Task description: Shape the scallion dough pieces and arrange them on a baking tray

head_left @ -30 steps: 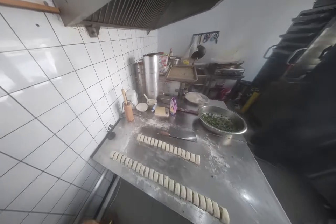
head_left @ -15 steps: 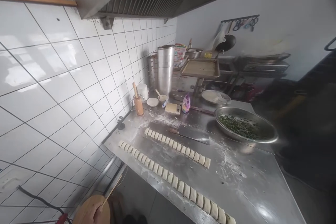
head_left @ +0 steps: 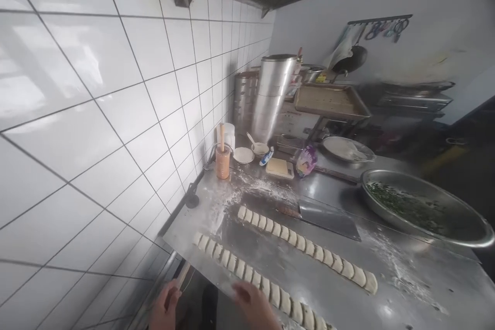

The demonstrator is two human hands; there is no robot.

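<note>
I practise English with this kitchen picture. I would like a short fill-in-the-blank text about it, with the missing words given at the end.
1. On the metal table, the cut dough pieces form ____ rows.
2. The chopped leaves in the steel bowl are mostly ____ in colour.
3. The hand nearer to the dough is the person's ____ one.
4. In the picture, the handle of the cleaver is to the ____ of its blade.

Missing words: two; green; right; left

Glossy wall tiles (head_left: pixel 116 108), smooth metal table (head_left: pixel 270 253), matt dough pieces (head_left: pixel 275 295), shiny metal bowl (head_left: pixel 460 221).
</note>
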